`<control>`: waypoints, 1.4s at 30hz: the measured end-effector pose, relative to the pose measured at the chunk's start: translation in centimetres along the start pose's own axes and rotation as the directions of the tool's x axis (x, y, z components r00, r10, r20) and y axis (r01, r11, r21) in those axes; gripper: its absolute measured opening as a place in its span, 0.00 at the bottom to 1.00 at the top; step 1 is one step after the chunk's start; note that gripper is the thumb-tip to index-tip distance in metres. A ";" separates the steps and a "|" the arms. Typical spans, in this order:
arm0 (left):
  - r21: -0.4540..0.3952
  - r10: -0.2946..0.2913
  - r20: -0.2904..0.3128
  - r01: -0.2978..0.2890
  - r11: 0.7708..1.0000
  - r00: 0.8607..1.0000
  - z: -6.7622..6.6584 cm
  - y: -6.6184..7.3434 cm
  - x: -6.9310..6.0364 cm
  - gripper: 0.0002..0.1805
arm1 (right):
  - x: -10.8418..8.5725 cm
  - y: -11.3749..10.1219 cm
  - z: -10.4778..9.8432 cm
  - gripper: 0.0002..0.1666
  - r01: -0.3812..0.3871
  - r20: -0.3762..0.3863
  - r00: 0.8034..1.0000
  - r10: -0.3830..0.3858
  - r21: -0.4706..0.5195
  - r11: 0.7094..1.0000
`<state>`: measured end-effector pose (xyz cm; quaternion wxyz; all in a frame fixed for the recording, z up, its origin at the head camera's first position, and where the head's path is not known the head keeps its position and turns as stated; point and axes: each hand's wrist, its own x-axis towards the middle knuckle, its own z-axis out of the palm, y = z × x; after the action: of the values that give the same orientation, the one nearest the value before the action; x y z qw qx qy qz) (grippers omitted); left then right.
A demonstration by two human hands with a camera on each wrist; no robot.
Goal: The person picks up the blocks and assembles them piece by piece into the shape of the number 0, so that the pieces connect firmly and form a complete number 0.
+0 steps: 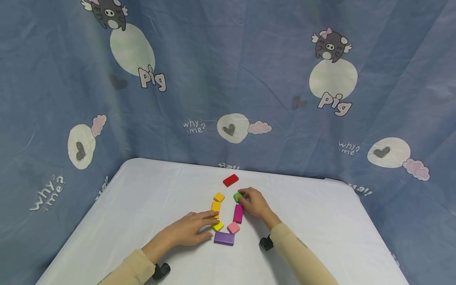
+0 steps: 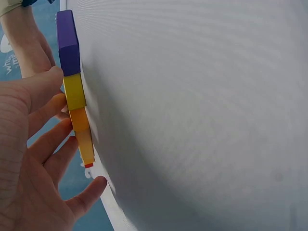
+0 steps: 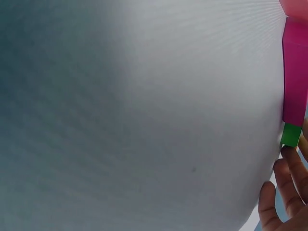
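On the white table, several colored blocks form a ring. My right hand (image 1: pixel 255 202) pinches a small green block (image 1: pixel 236 196) at the far end of a long magenta block (image 1: pixel 238 214). Spread, fairly straight fingers of my left hand (image 1: pixel 185 230) rest by the left side, over the edges of a long orange block (image 1: pixel 215 206) and a yellow block (image 1: pixel 218 226). The left thumb lies beside a purple block (image 1: pixel 224 238) at the near end. A pink block (image 1: pixel 233 227) sits between purple and magenta; a small orange block (image 1: pixel 219 196) tops the left row.
Beyond the ring lies a red block (image 1: pixel 230 180), apart from the others. The white tabletop (image 1: pixel 313 221) spreads out on both sides. Behind it hangs a blue printed curtain (image 1: pixel 213 79). Dark wrist cameras (image 1: pixel 266 243) sit at both sleeves.
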<state>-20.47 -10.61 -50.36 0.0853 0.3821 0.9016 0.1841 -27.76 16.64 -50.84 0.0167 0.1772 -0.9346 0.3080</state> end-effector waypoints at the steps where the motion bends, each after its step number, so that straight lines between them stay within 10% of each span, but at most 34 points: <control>1: 0.001 0.001 -0.002 -0.001 1.000 1.000 0.0 0.0 0.0 0.24 | 0.0 0.0 0.0 0.18 0.004 -0.002 1.000 -0.004 0.000 1.000; 42: 0.009 0.000 -0.010 0.000 1.000 1.000 -0.1 0.1 -0.2 0.24 | -0.4 0.1 0.1 0.17 0.005 0.003 1.000 -0.005 0.016 1.000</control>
<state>-20.33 -10.69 -50.23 0.0792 0.3816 0.9028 0.1820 -27.41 16.80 -51.02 0.0145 0.1801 -0.9316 0.3153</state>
